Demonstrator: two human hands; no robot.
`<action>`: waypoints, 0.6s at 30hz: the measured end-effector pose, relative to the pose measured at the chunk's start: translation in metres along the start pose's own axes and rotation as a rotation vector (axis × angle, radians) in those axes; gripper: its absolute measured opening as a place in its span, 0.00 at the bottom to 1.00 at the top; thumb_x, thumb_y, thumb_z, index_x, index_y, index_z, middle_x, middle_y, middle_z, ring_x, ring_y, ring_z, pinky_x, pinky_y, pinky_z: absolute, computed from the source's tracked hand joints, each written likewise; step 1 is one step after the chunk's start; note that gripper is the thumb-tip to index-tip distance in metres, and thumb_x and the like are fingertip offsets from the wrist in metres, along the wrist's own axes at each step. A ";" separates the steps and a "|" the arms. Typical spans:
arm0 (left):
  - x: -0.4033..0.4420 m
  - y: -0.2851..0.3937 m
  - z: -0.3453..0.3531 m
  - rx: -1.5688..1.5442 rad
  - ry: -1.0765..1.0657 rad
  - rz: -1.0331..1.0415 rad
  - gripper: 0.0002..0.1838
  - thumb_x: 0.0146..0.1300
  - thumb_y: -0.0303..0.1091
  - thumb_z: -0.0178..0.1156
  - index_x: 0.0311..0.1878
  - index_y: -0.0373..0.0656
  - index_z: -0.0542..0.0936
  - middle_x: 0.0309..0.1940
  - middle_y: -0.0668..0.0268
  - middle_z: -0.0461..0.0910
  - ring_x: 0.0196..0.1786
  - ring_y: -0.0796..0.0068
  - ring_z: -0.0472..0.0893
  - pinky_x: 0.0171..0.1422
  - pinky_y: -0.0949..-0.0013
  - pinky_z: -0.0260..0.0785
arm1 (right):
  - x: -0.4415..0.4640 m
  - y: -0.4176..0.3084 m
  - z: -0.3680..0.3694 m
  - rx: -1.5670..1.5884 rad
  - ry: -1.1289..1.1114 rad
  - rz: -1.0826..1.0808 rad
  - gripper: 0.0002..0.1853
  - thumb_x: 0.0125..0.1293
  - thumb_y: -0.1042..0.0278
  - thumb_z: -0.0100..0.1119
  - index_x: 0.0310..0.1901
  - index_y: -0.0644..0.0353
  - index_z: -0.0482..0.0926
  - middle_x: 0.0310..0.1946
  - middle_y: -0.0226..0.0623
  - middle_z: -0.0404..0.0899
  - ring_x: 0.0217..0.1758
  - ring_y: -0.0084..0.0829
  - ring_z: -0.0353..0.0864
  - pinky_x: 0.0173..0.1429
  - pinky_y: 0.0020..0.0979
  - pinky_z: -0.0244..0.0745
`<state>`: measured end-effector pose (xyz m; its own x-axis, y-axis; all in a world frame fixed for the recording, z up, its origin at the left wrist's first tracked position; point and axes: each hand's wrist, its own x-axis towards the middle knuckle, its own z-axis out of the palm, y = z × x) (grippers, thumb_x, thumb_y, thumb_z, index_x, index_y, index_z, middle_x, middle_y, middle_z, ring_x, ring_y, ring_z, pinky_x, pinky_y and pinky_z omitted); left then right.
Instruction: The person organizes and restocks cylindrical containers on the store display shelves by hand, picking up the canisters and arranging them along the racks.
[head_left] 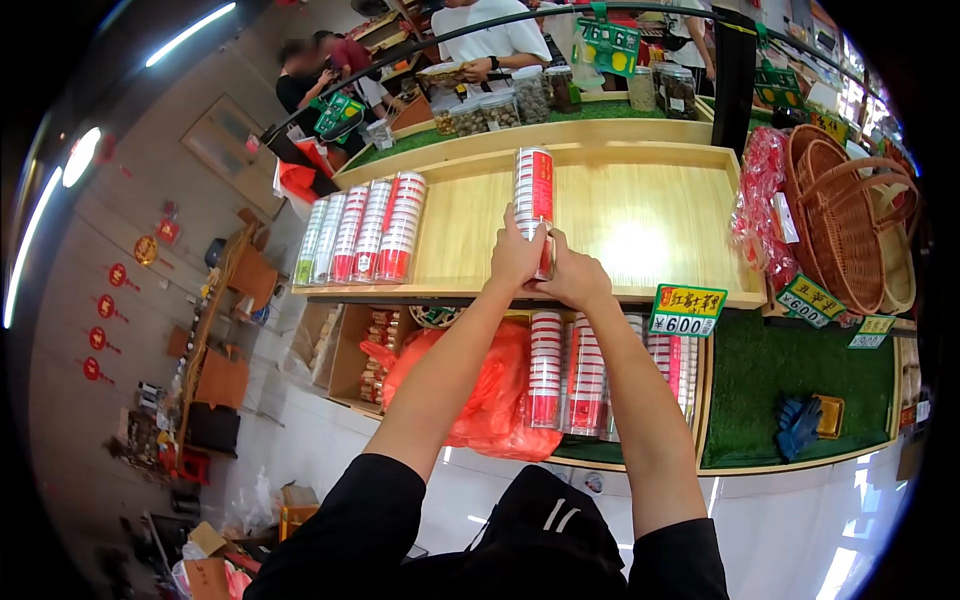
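Observation:
Both my hands are closed round the lower end of one clear tube of stacked red-and-white items point(534, 185), over the middle of a pale wooden tray point(640, 215). My left hand point(517, 255) is on the tube's left side, and my right hand point(578, 272) wraps its lower right. Several similar tubes point(370, 230) lean side by side at the tray's left end. On the shelf below, more tubes point(583, 375) stand beside a red plastic bag point(480, 385).
Wicker baskets point(838, 220) and red netting point(762, 190) sit at the right. A price sign point(686, 311) hangs on the tray's front edge. Blue gloves point(798, 427) lie on green matting point(760, 390). Beyond the tray are jars point(530, 95) and other people point(490, 40).

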<state>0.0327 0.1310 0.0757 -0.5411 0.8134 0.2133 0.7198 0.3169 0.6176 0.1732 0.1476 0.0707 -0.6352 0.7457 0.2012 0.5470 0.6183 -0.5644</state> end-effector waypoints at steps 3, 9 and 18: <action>0.000 0.003 0.000 0.019 0.016 -0.003 0.43 0.61 0.55 0.55 0.72 0.41 0.52 0.46 0.38 0.77 0.49 0.38 0.78 0.54 0.48 0.70 | -0.001 -0.007 -0.008 -0.052 -0.072 0.048 0.54 0.47 0.35 0.67 0.69 0.58 0.52 0.35 0.48 0.83 0.36 0.50 0.83 0.41 0.46 0.78; -0.005 0.006 -0.001 0.050 -0.079 -0.051 0.44 0.62 0.58 0.51 0.74 0.48 0.47 0.52 0.37 0.71 0.51 0.38 0.77 0.55 0.47 0.70 | 0.000 -0.004 0.001 -0.056 -0.027 0.050 0.53 0.48 0.36 0.67 0.69 0.56 0.51 0.34 0.50 0.82 0.36 0.49 0.83 0.43 0.45 0.78; -0.020 -0.002 0.002 0.050 -0.003 0.041 0.44 0.62 0.54 0.53 0.74 0.45 0.46 0.50 0.36 0.71 0.48 0.37 0.77 0.52 0.46 0.71 | 0.001 -0.002 0.004 -0.043 -0.002 0.069 0.48 0.50 0.47 0.68 0.69 0.54 0.53 0.42 0.51 0.81 0.45 0.47 0.82 0.47 0.44 0.78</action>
<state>0.0429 0.1147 0.0682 -0.5098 0.8276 0.2350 0.7621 0.3077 0.5696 0.1691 0.1465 0.0686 -0.5966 0.7862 0.1612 0.6122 0.5757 -0.5421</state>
